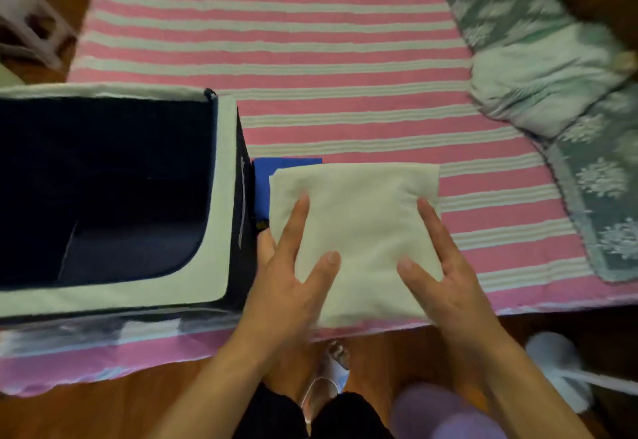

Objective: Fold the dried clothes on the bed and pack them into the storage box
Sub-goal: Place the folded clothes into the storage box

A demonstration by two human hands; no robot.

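A folded cream cloth [359, 204] lies on the pink-striped bed [310, 41] near its front edge. It sits on top of a folded blue garment [266, 176], of which only the far left corner shows. My left hand [293, 273] rests flat on the cloth's left side with fingers spread. On its right side lies my right hand [438, 266], also flat with straight fingers. The dark navy storage box [226, 179] with a cream rim stands on the bed just left of the cloths, its top open and its inside dark.
A green and white patterned pillow and blanket [538, 52] lie at the bed's right side. A white stool-like object [31, 24] stands on the wooden floor at upper left. A white slipper [559, 366] lies on the floor at lower right.
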